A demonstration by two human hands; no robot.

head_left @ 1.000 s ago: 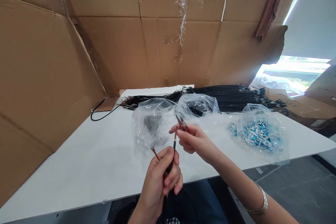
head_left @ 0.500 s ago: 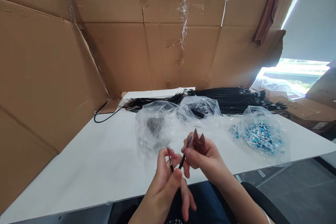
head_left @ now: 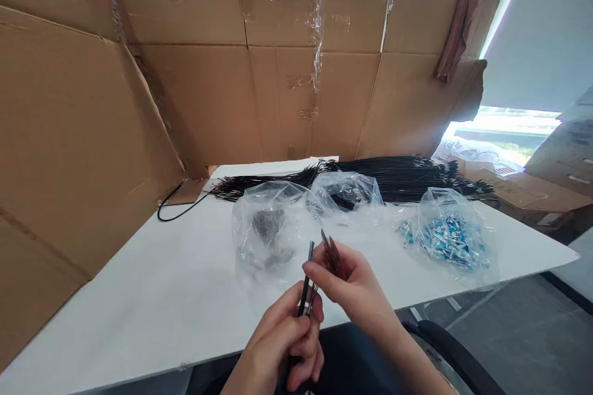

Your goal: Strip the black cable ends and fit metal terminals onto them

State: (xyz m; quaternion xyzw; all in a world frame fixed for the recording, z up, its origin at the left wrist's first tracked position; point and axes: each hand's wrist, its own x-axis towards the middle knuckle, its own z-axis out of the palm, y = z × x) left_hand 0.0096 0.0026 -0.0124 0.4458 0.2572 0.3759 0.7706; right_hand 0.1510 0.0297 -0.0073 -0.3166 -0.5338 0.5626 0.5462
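I see a black cord (head_left: 172, 220) looped on the table (head_left: 176, 284), then a clear bag (head_left: 293, 196) of dark bits (head_left: 267, 225). My left hand (head_left: 282, 336) pinches black cables (head_left: 304, 296), tips up, near the table's front edge. My right hand (head_left: 352, 278) grips red snips (head_left: 333, 260), thumb by the cables. Rightmost: bag (head_left: 434, 199) of blue pieces (head_left: 449, 237).

On the table (head_left: 162, 296), a left bag (head_left: 248, 219) and a right bag (head_left: 451, 237) flank a middle bag (head_left: 343, 185); cables (head_left: 403, 176) lie behind, perhaps touching the cardboard wall (head_left: 199, 105)
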